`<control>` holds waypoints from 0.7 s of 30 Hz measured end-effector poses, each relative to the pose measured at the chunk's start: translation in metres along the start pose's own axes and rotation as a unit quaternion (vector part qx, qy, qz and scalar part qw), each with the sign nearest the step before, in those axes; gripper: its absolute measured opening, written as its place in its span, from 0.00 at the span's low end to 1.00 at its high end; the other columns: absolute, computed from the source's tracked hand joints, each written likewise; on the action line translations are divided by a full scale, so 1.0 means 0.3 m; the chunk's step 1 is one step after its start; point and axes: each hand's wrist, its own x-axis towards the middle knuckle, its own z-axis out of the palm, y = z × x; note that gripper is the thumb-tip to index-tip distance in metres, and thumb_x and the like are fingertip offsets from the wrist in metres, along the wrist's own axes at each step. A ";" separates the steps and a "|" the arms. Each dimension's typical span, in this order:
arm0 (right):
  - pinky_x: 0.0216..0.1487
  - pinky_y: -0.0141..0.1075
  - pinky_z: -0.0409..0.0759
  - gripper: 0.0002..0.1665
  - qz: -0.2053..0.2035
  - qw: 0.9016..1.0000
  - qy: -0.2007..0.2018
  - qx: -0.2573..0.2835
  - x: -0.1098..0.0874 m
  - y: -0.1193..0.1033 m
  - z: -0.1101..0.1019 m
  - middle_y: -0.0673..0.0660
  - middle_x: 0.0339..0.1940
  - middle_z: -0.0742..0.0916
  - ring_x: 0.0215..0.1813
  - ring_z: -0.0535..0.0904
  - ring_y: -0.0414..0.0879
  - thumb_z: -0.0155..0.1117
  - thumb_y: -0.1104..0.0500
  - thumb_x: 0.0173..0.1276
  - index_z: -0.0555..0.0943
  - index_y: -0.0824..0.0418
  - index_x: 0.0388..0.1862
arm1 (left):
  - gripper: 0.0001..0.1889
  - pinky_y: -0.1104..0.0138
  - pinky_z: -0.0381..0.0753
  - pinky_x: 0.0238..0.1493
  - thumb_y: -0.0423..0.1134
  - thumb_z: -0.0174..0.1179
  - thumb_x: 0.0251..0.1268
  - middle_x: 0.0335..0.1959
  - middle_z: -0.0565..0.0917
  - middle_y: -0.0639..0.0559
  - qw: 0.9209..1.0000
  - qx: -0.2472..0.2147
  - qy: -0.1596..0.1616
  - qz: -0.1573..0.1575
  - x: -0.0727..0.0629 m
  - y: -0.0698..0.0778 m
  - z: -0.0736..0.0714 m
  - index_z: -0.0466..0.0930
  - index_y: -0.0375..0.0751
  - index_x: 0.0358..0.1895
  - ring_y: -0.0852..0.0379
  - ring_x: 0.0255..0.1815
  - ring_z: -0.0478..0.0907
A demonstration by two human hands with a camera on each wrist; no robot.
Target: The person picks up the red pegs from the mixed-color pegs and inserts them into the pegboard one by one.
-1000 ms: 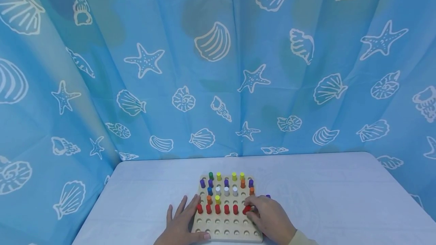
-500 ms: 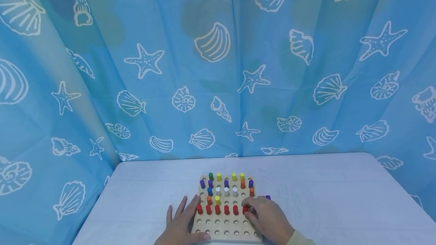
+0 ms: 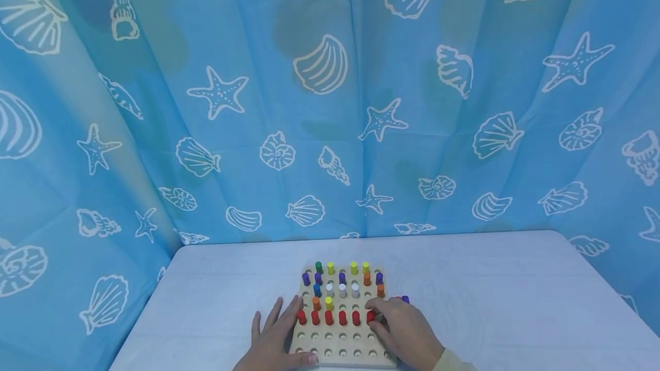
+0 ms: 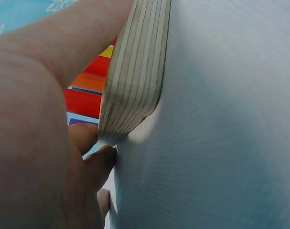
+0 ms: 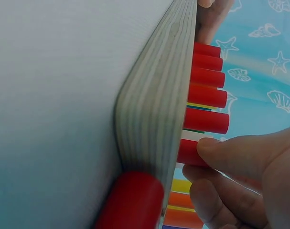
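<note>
A pale wooden pegboard (image 3: 335, 343) lies on the table with pegs in several rows. My right hand (image 3: 409, 328) pinches a red peg (image 3: 370, 318) between thumb and fingers at the right end of a row of red pegs (image 3: 342, 318). In the right wrist view that pinched red peg (image 5: 190, 151) stands upright at the board, in line with the others. My left hand (image 3: 275, 339) rests at the board's left side, its fingers spread along the edge and the thumb over the near left corner.
Behind the red row stand white, yellow, blue, purple, orange and green pegs. A loose red peg (image 5: 133, 200) lies beside the board's right edge. Past my right hand a purple peg (image 3: 405, 299) shows on the white table (image 3: 515, 302). A blue shell-print curtain (image 3: 330, 119) hangs behind.
The red peg in my right hand has gone from tilted to upright at its hole, and the hand has shifted slightly left. My left hand has stayed in place.
</note>
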 end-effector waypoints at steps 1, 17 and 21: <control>0.31 0.34 0.80 0.13 0.001 1.000 0.000 0.000 0.000 -0.001 -0.001 0.42 0.30 0.84 0.29 0.75 0.33 0.75 0.56 0.63 0.85 0.56 0.46 | 0.63 0.29 0.23 0.69 0.72 0.71 0.43 0.79 0.60 0.42 1.000 0.000 -0.001 -0.001 0.000 0.002 -0.001 0.55 0.43 0.80 0.31 0.80 0.40; 0.29 0.31 0.78 0.12 0.022 0.999 0.015 0.028 -0.028 0.004 -0.046 0.41 0.29 0.83 0.28 0.75 0.33 0.72 0.57 0.66 0.85 0.56 0.47 | 0.63 0.28 0.23 0.69 0.72 0.71 0.43 0.79 0.59 0.41 1.000 -0.006 -0.001 0.007 -0.006 0.002 -0.003 0.54 0.42 0.80 0.31 0.80 0.40; 0.28 0.29 0.74 0.11 0.016 0.999 0.045 0.009 -0.034 0.017 -0.043 0.39 0.28 0.81 0.27 0.70 0.32 0.72 0.55 0.66 0.85 0.54 0.46 | 0.63 0.29 0.23 0.69 0.72 0.71 0.43 0.79 0.59 0.41 1.000 -0.008 -0.004 0.004 -0.004 -0.002 -0.003 0.54 0.43 0.80 0.31 0.80 0.39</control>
